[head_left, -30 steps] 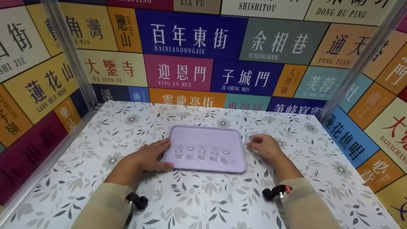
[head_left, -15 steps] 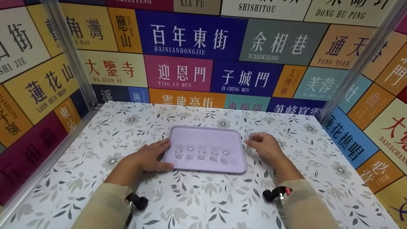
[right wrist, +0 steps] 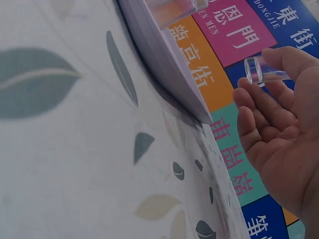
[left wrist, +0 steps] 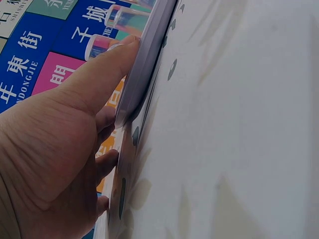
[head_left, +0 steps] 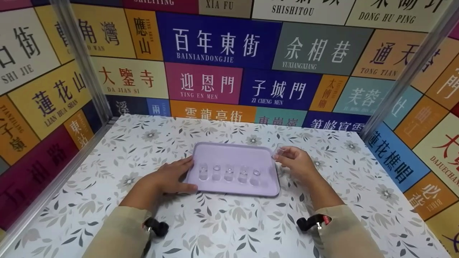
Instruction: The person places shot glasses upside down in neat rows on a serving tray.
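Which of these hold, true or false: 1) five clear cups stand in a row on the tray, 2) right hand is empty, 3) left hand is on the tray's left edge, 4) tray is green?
1) True: five small clear cups stand in a row on the tray.
2) False: the right hand pinches a small clear cup at its fingertips, beside the tray's right edge.
3) True: the left hand grips the tray's left edge, thumb on the rim.
4) False: the tray is pale purple.
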Tool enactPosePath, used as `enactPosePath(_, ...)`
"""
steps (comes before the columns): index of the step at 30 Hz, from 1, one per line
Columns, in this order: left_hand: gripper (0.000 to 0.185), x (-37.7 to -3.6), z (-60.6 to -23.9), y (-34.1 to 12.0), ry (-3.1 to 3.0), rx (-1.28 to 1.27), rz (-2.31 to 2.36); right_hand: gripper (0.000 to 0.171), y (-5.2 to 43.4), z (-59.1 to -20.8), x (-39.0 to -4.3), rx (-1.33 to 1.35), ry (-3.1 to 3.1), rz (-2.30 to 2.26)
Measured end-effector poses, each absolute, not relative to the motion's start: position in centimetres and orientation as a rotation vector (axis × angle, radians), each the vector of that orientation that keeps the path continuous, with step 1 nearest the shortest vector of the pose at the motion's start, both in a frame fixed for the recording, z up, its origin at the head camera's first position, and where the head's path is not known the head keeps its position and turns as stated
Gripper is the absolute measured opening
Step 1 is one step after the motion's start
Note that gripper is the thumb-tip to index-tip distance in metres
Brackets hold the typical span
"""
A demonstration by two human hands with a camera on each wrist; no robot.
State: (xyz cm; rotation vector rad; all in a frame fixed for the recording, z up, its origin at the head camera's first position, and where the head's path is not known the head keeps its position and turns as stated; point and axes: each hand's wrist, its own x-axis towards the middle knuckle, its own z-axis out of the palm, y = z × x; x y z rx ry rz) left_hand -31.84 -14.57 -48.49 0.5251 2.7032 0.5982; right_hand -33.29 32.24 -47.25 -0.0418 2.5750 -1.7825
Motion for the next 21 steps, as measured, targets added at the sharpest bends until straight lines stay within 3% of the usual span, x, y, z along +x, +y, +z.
enactPosePath(21,0.115,-31.8,-48.6,-14.6,2.686,0.480,0.634,0.038,31.9,-46.1,-31.6,-0.322,2.501,-1.936)
